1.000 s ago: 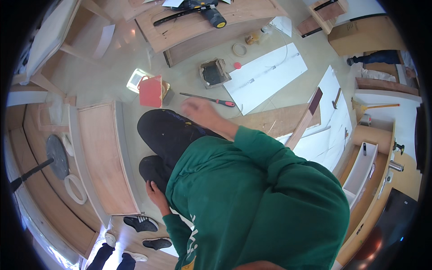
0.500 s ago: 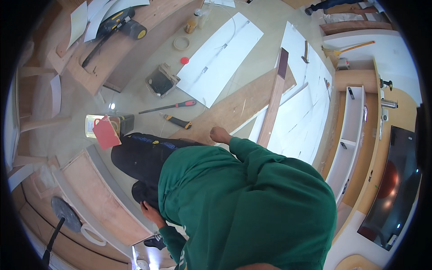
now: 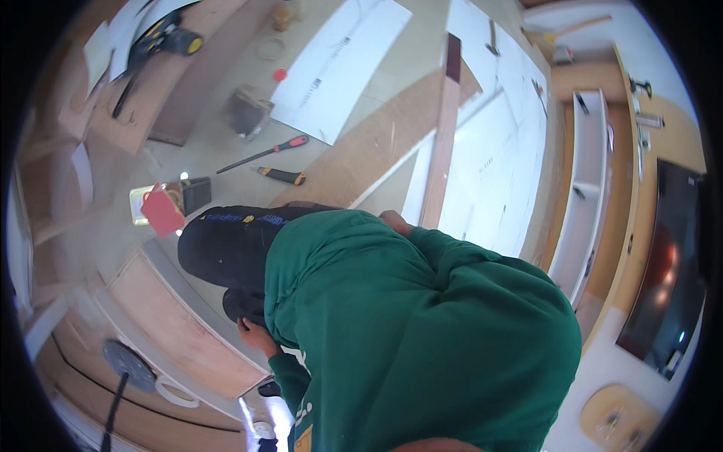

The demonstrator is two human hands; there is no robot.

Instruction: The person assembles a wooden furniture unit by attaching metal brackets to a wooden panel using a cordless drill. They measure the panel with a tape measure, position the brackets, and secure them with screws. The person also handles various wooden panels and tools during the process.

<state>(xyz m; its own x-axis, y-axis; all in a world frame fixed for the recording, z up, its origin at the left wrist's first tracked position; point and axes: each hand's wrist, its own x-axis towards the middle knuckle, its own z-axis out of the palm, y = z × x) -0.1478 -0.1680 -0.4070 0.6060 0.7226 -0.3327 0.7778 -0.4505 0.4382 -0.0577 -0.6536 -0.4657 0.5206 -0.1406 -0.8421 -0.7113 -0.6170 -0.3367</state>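
My left hand is low on the left beside my dark trouser leg. Its fingers are slightly apart, and I see nothing held in them. My right hand is beside a long brown wooden strip, above the boards on the floor. Its fingers look curled, and my green sleeve and body partly cover them; what they hold, if anything, is hidden. In front of my knee lie a yellow-and-black utility knife and a file with a red-and-black handle.
White marble-patterned panels and a brown board cover the floor ahead. A metal can with a red sheet stands left. A wooden bench carries a power tool. A white shelf unit and a dark screen are right.
The view has shifted, so floor things sit higher and further left. My right hand has drawn back toward my body and is now partly covered. My left hand stays by my leg.
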